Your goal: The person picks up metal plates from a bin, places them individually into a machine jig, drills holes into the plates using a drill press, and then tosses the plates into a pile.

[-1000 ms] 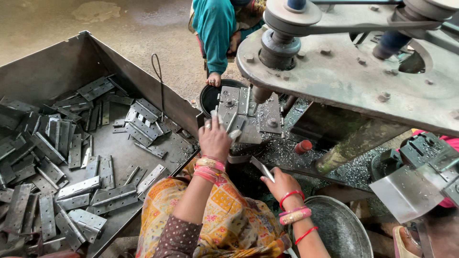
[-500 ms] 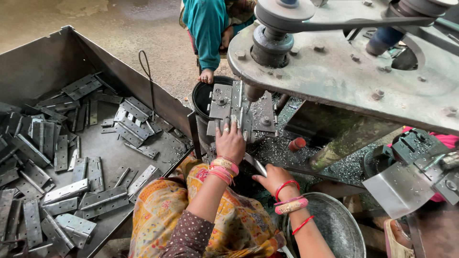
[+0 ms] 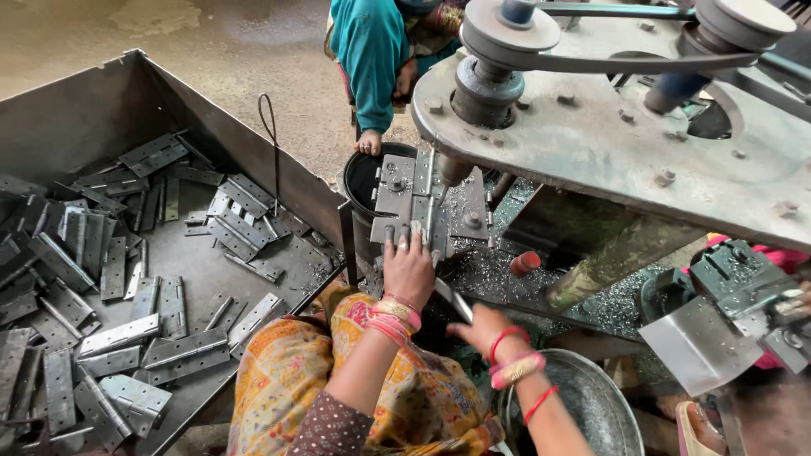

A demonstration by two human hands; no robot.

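Observation:
My left hand (image 3: pixel 409 268) lies flat on a grey steel hinge (image 3: pixel 420 196) that rests on the jig plate under the drill spindle (image 3: pixel 450 171). Its fingertips press the hinge's near edge. My right hand (image 3: pixel 481 328) is lower and to the right, over my lap, closed around the end of a flat metal piece (image 3: pixel 450 297) that points up and left. Both wrists carry pink and red bangles. The bit's tip sits just right of the hinge's knuckle.
A big steel bin (image 3: pixel 279 177) on the left holds several loose hinges (image 3: pixel 127 333). A black bucket (image 3: pixel 361 179) stands behind the jig, with a person in teal (image 3: pixel 372 59) reaching to it. The belt-driven drill head (image 3: pixel 608 127) overhangs. A metal bowl (image 3: pixel 591 405) is at lower right.
My left hand has slid forward onto the hinge on the jig plate. My right hand has dropped lower and to the right with the metal piece.

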